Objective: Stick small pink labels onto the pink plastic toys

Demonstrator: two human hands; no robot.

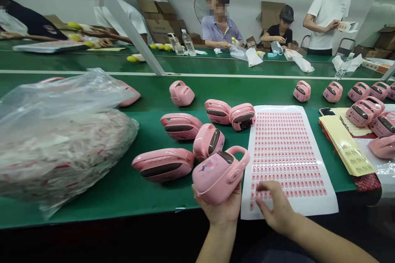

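Observation:
My left hand (220, 209) holds a pink toy with a carry handle (219, 174) up from below, just over the near edge of the green table (123, 191). My right hand (276, 207) rests on the lower left part of a white sheet of small pink stickers (285, 152), fingertips curled and pressing on the bottom rows. Whether a sticker is pinched between them is hidden. Several more pink toys (180, 126) lie on the table to the left of the sheet.
A big clear plastic bag of small packets (58, 139) fills the table's left side. More pink toys (364, 111), yellow sheets (345, 144) and a phone (327, 111) lie at the right. Across the green belt (216, 86) several people sit or stand at work, with water bottles (188, 43) and cardboard boxes (160, 20).

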